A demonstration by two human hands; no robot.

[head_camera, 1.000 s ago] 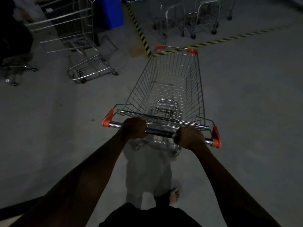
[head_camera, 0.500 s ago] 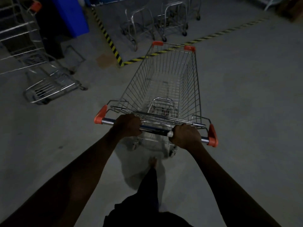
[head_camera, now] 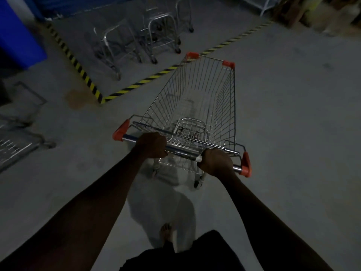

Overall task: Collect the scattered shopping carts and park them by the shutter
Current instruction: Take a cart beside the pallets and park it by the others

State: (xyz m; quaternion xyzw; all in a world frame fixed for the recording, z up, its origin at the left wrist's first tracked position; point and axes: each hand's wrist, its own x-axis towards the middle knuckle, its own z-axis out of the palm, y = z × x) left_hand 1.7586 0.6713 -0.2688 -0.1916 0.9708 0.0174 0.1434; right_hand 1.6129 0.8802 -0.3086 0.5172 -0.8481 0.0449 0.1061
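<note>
Partway through, gripping the handle (head_camera: 183, 153) of an empty cart (head_camera: 197, 98) with left hand (head_camera: 151, 145) and right hand (head_camera: 215, 162), nose at the striped tape (head_camera: 136, 87), possibly parked carts (head_camera: 158, 36) beyond, another stray cart (head_camera: 17, 137) at left.

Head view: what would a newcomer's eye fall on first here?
The wire shopping cart with orange corners fills the centre, left hand and right hand gripping its handle. Yellow-black hazard tape marks a corner at upper left, with more metal carts parked behind it.
</note>
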